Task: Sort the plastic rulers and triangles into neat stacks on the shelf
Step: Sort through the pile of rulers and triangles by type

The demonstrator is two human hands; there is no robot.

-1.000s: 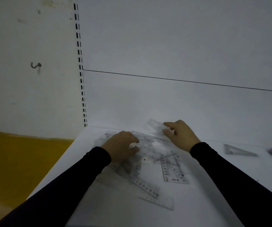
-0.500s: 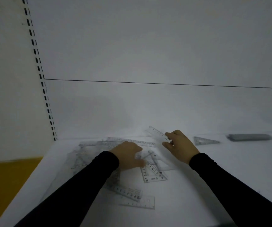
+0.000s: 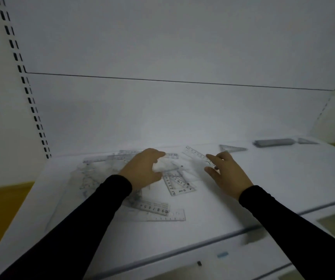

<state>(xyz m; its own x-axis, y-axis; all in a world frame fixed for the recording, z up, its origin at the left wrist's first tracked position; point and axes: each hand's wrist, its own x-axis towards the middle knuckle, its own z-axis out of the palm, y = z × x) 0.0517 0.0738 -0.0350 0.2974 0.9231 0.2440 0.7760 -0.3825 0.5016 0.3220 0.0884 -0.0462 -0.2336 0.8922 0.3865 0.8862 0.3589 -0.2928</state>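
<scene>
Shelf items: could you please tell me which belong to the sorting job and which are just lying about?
Job:
- jumbled pile of clear rulers and triangles
- ruler pinched by right hand
- triangle set apart
- grey stack

Lying about:
- blue label on shelf edge

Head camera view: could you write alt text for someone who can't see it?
A right hand pinches a clear ruler above a white shelf, while the left hand reaches into a jumbled pile of rulers and triangles.
</scene>
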